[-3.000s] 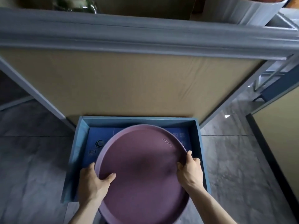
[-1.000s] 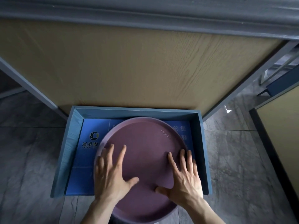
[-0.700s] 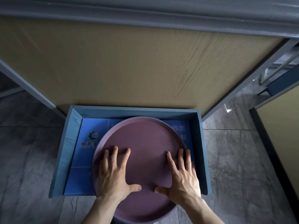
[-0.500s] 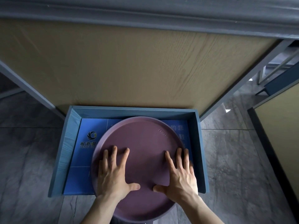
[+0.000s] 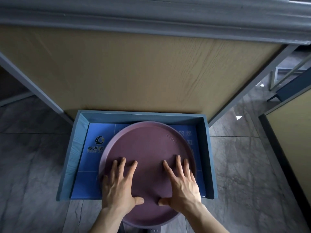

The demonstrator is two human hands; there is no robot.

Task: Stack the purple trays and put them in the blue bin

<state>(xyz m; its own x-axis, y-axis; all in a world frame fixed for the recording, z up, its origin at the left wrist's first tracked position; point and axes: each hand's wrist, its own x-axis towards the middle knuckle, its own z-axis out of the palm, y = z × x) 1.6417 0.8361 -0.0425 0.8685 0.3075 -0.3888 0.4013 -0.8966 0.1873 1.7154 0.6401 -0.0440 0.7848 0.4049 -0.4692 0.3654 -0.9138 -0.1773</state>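
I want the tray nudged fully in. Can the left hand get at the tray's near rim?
Probably yes: the left hand lies flat on the purple tray, whose near rim overhangs the blue bin, unobstructed.

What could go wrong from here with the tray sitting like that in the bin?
1. The purple tray overhangs the near edge of the blue bin; if the left hand and right hand lift off, it might tip out.
2. Pushed further, its far rim may jam against the bin's back wall.
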